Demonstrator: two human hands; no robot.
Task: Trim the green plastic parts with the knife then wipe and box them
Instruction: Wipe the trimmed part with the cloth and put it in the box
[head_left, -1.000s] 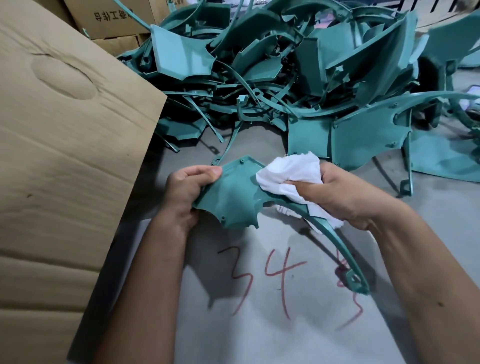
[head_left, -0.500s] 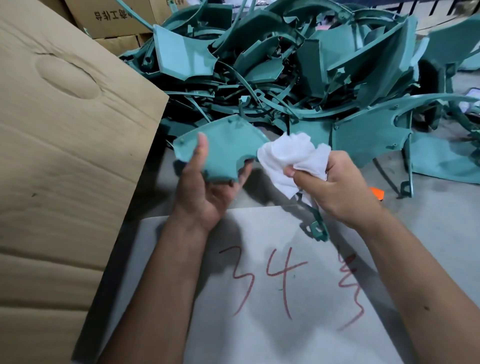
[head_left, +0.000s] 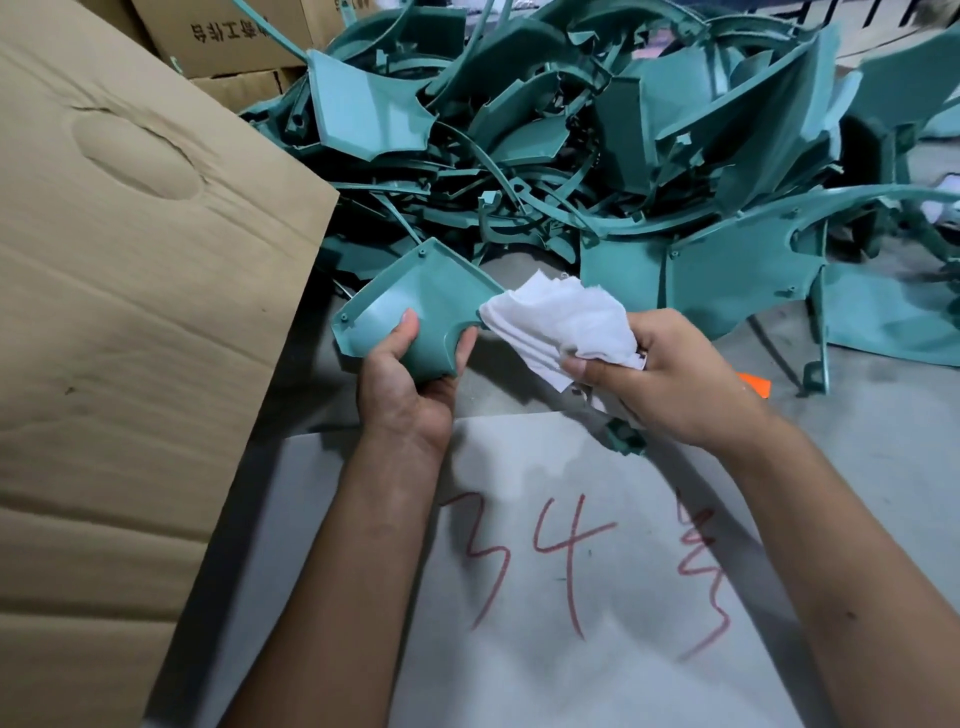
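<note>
My left hand (head_left: 410, 384) grips a green plastic part (head_left: 415, 306) from below, thumb on its inner face, holding it tilted up above the floor. My right hand (head_left: 670, 384) clutches a crumpled white cloth (head_left: 561, 319), whose edge touches the part's right side. The part's thin curved arm runs under my right hand, and only its end loop (head_left: 626, 439) shows below. An orange object (head_left: 756, 384), perhaps the knife, lies on the floor to the right of my right wrist, mostly hidden.
A big heap of green plastic parts (head_left: 597, 135) fills the floor ahead. A large cardboard box flap (head_left: 130, 312) stands at the left, more boxes (head_left: 234, 36) behind it. A white sheet with red writing (head_left: 571, 597) lies beneath my forearms.
The part was turned up from lying flat into my left hand's grip. My right hand lifted the cloth off the part's arm and now holds it against the part's right edge.
</note>
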